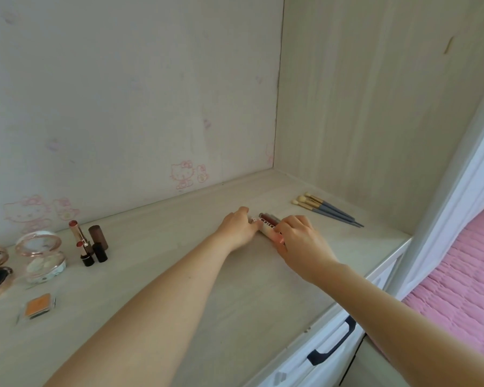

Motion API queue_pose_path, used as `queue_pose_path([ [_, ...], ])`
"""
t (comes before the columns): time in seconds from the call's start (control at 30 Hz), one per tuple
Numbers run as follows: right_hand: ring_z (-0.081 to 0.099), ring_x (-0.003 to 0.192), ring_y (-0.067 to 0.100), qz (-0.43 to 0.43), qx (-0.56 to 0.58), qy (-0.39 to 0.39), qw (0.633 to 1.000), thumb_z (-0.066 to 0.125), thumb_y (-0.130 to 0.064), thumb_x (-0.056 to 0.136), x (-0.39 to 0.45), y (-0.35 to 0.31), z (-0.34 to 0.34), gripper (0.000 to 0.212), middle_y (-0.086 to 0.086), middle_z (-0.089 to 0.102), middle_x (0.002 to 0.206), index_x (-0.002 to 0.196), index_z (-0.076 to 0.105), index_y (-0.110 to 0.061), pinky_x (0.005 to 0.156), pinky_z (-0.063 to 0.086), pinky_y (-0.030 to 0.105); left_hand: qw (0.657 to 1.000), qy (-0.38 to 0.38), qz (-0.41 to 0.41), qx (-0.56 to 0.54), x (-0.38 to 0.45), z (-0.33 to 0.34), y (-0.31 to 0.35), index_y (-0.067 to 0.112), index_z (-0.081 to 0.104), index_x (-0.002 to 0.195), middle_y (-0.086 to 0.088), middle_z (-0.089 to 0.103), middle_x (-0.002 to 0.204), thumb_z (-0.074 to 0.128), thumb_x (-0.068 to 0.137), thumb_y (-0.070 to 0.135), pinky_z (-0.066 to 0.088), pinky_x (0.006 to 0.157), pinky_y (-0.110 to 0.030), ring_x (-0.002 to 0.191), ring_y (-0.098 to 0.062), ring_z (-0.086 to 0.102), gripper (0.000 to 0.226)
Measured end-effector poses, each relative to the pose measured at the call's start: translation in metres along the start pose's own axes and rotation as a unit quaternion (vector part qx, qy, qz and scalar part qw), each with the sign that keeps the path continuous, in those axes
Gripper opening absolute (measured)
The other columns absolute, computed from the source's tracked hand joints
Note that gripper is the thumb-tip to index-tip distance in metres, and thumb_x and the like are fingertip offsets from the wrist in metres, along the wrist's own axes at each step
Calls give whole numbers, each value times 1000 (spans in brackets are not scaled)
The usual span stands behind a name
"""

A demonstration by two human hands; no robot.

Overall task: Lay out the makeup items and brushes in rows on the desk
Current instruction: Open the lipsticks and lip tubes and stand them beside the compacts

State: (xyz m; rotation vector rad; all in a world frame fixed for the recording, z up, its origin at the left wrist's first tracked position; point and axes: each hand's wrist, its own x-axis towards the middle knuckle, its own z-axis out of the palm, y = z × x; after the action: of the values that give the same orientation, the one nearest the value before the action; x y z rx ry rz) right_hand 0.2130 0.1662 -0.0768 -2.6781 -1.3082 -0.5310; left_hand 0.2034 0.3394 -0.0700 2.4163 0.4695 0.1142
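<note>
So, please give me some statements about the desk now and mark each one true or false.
1. Both hands, left hand and right hand, touch the lip gloss tubes. True.
2. The brushes lie left of the hands. False: they lie to the right, near the side wall.
3. Two lipsticks stand uncapped. True.
4. The orange eyeshadow pan sits beside the brushes. False: it lies at the far left of the desk.

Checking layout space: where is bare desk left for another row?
Bare wooden desk lies between the uncapped lipsticks and the left hand, and along the front edge. Crowded: far left, around the round compacts; right, near the blue-handled brushes.
</note>
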Motion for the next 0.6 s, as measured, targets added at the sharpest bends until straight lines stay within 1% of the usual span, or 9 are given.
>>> queue_pose_path([
  [0.03,45,113,32,-6,-17,-2,1000,41,-20,99,1,1,2,51,4,56,116,147,26,-29,96,43,39,1000,0,2,-11,0,1,0,12,35,144,-11,46,144,54,93,40,31,106,-30,133,-28,41,62],
  [0.07,47,111,33,-6,-14,7,1000,47,-16,97,0,0,1,54,4,58,113,146,30,-27,93,45,40,1000,2,0,-29,0,1,0,12,37,143,-10,47,143,56,92,39,31,107,-30,132,-27,42,61],
  [0.1,52,105,36,-3,-1,22,1000,57,-10,91,-1,-2,-2,54,7,62,106,140,41,-23,87,50,43,999,6,-4,-52,1,1,-1,12,39,142,-9,48,142,58,91,37,32,107,-30,131,-25,43,60],
  [0.17,61,87,40,10,27,70,997,79,0,69,-3,-7,-4,52,10,67,84,116,61,-14,67,56,47,994,21,-16,-110,-1,-1,-1,13,43,139,-7,53,135,62,88,33,36,105,-30,125,-24,49,57],
  [0.2,63,80,40,11,28,99,995,84,2,60,-4,-9,-4,55,9,68,77,108,63,-13,61,57,45,988,35,-23,-146,-2,-2,-1,14,45,137,-7,56,131,63,87,30,39,103,-31,121,-23,52,55],
  [0.27,65,74,38,2,33,149,988,89,2,52,-6,-15,-6,66,7,69,71,107,57,-17,56,57,42,969,71,-44,-233,-6,-5,0,15,49,132,-5,59,122,67,84,24,44,97,-31,111,-23,57,51],
  [0.37,64,69,33,8,75,183,980,86,-1,62,-8,-23,-8,67,4,67,70,113,48,-24,56,55,38,906,98,-81,-404,-13,-13,2,9,50,127,-12,60,116,70,80,8,53,90,-38,95,-27,64,51],
  [0.5,57,95,25,69,135,136,979,64,-19,89,-9,-31,-9,31,-3,66,110,119,56,-21,75,46,34,823,100,-97,-551,-30,-27,4,9,47,122,-17,61,108,68,79,-7,57,69,-33,83,-27,67,51],
  [0.6,56,98,16,106,221,152,958,64,-28,90,-12,-45,-14,30,-8,64,106,117,56,-20,75,44,30,768,71,-100,-629,-45,-38,3,6,52,115,-15,65,96,69,80,-5,56,72,-31,80,-23,67,40],
])
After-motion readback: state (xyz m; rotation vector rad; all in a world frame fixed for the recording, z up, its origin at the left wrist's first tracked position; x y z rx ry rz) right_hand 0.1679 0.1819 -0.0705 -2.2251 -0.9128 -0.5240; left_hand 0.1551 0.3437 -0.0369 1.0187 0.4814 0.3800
